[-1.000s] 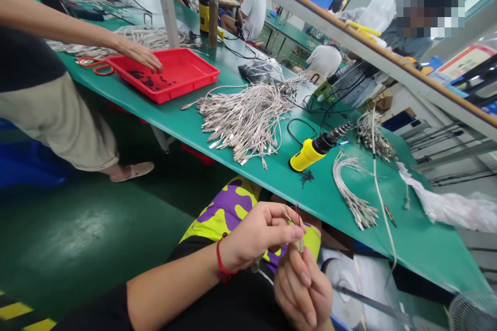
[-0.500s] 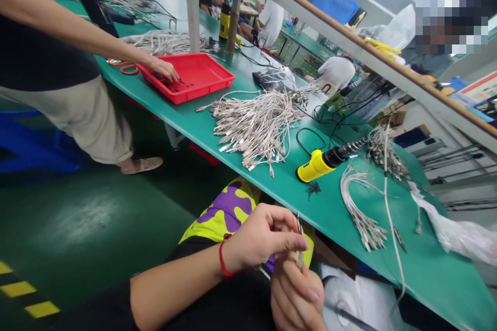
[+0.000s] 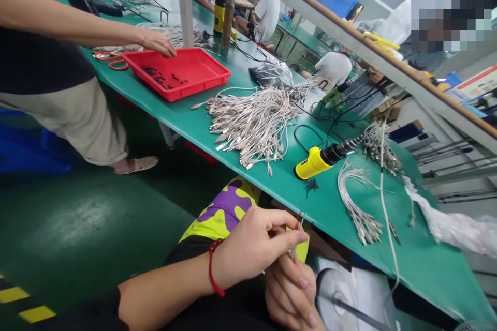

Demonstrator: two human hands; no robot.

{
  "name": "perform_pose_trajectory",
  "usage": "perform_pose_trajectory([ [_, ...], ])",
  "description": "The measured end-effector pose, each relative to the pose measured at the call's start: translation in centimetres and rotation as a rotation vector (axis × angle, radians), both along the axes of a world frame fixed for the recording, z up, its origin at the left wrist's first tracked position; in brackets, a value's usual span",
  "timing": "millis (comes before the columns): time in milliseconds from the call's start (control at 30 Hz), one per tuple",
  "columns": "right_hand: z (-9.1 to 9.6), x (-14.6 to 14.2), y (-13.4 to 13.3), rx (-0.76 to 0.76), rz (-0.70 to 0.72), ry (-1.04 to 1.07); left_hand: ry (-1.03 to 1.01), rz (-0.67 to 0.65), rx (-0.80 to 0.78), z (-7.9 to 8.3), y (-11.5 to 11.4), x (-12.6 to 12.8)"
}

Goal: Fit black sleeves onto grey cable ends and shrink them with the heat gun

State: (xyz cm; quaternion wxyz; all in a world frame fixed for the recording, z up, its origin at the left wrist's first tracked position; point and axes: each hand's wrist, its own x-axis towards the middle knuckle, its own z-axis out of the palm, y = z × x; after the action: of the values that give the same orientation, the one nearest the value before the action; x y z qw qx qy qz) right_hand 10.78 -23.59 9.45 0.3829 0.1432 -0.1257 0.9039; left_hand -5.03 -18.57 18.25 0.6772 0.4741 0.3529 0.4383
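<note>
Since a moment ago, the red wire [image 3: 298, 221] has come clearer above the left hand [image 3: 252, 243], and a co-worker's hand [image 3: 157, 41] has shifted to the corner of the red tray [image 3: 174, 88], over its rim.

The person sits with both hands raised below the edge of the green counter [image 3: 427, 264]. The left hand comes in from the lower left, a red cord [image 3: 212, 269] on its wrist, and makes a narrow, closed grip on a thin cable end [image 3: 295, 238] between thumb and fingertips [image 3: 300, 236]. That cable end runs nearly upright in view, the red wire at its top and a small silver tip [image 3: 292, 253] at its lower end. The right hand [image 3: 289, 289] curls beneath with its fingers pointing up. It is nearer the silver tip, the left nearer the red wire, and whether the right hand actually holds anything I can't tell.

On the counter lie a heap of pale cables [image 3: 248, 124], a yellow soldering iron [image 3: 312, 163], and a smaller cable bundle [image 3: 357, 207], all well above the hands. Small black bits [image 3: 159, 75] sit in the tray.
</note>
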Motion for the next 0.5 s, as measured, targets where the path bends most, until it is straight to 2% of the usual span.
perform_pose_trajectory([
  [100,0.1,-0.4,0.1,-0.036,0.061,0.072,-0.193,-0.109,-0.122,-0.8,1.1,-0.1],
  [200,-0.2,-0.5,0.1,-0.018,0.095,0.08,-0.329,-0.197,-0.174,-1.5,2.0,0.0],
  [333,-0.6,-0.8,0.4,0.007,0.121,0.118,-0.347,-0.204,-0.197,-1.8,2.5,0.3],
  [500,-1.3,-1.1,1.1,0.001,0.123,0.268,-0.327,-0.2,-0.198,-1.9,2.9,0.7],
])
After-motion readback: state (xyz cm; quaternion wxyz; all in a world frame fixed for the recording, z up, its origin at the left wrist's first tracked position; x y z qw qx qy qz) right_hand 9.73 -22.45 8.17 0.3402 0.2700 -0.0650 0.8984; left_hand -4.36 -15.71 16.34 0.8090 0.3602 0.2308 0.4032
